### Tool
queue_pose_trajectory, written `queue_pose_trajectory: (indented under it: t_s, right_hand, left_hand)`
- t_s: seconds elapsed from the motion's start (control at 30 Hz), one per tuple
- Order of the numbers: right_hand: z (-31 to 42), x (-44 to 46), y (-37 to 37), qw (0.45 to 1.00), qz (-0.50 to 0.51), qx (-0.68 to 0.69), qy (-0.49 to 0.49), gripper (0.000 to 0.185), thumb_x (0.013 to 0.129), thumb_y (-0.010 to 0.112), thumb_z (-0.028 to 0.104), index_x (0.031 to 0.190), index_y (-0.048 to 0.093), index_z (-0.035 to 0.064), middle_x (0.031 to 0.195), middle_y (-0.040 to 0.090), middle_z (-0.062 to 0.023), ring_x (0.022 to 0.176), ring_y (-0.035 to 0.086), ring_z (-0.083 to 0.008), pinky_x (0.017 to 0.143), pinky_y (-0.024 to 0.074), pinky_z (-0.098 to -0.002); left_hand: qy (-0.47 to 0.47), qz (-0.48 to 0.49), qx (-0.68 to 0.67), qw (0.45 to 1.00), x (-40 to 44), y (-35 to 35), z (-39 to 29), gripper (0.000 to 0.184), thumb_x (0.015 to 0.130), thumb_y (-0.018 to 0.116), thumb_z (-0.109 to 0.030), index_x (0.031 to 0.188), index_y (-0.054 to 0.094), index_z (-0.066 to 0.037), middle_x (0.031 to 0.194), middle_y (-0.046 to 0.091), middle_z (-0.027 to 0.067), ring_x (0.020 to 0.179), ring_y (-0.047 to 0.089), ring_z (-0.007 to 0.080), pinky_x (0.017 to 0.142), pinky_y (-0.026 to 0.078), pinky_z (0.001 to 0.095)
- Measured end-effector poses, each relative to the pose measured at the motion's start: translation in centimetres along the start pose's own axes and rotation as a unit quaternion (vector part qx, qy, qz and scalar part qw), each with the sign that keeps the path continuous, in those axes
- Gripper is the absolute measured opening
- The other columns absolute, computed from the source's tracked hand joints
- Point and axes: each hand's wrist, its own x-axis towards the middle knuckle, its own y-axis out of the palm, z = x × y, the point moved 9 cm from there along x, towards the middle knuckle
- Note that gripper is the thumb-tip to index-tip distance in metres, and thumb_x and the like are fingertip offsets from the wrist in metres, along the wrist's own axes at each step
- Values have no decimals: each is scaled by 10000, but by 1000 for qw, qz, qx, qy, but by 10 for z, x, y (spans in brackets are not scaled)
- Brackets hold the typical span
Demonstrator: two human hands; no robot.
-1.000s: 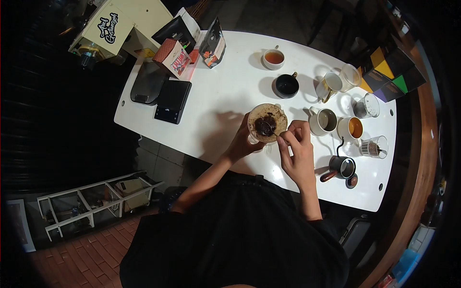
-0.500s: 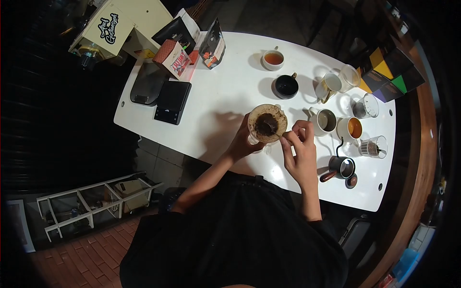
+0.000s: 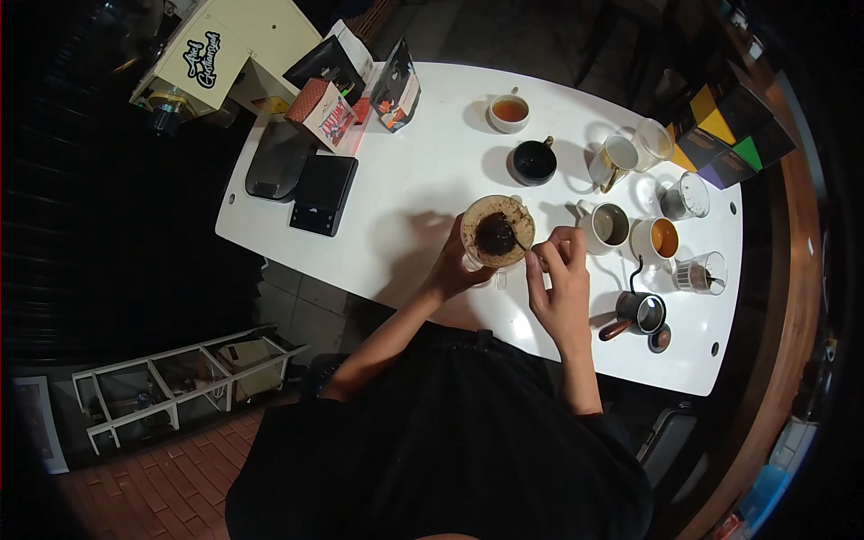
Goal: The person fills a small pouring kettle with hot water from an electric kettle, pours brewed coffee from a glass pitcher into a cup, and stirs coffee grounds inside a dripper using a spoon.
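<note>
My left hand [image 3: 452, 270] is wrapped round the side of a dripper [image 3: 472, 256] lined with a brownish paper filter [image 3: 519, 216]. Dark wet coffee grounds [image 3: 494, 234] lie in the filter. Between the thumb and fingers of my right hand [image 3: 560, 274] is the handle of a thin spoon [image 3: 520, 243], whose far end dips into the grounds. A white mug [image 3: 607, 225] stands just beyond my right fingers. Below the dripper, part of a clear glass vessel [image 3: 501, 281] shows; the rest is hidden.
On the white table [image 3: 414, 162] stand a black cup [image 3: 534, 162], a cup of tea-coloured liquid [image 3: 509, 113], an orange-lined cup [image 3: 661, 238], a gooseneck kettle [image 3: 641, 311] and several glasses at right. A black scale [image 3: 323, 194] and coffee bags [image 3: 397, 90] are at left.
The spoon has shifted within the filter, and the grounds have changed shape. My right hand has moved slightly; my left hand keeps its hold on the dripper.
</note>
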Motion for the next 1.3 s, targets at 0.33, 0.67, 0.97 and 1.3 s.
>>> queue_pose_trajectory:
  t_s: [0.33,0.67,0.97,1.3]
  right_hand:
    - [-1,-3,3,993,6,104,54,53,949,633,-1,954,580,-1,1045,499,-151,701,598,-253,629,474,-388]
    - [8,0,-4,996,-3,85,-6,62,935,653,-1,957,596,8,1048,488,-154,711,605,-269,636,473,-378]
    - [-3,4,-12,999,-14,41,-1,57,935,657,13,952,603,16,1069,481,-158,713,626,-288,618,478,-405]
    - [-1,3,2,999,25,24,7,90,922,676,33,950,592,21,1048,495,-152,710,607,-297,589,471,-427]
  left_hand:
    - [3,-10,-5,1000,-3,0,0,772,781,839,-292,1425,505,-29,1410,486,160,1356,475,347,1139,402,464]
    - [14,-9,12,1000,-3,1,-2,777,787,830,-281,1442,489,-40,1427,478,160,1362,471,343,1136,406,464]
    - [20,-17,19,999,0,-1,-7,755,773,834,-278,1415,525,-29,1442,479,184,1370,463,365,1141,401,475]
    - [12,-11,4,1000,-1,1,2,777,778,836,-311,1424,514,-25,1458,463,186,1379,457,369,1142,402,477]
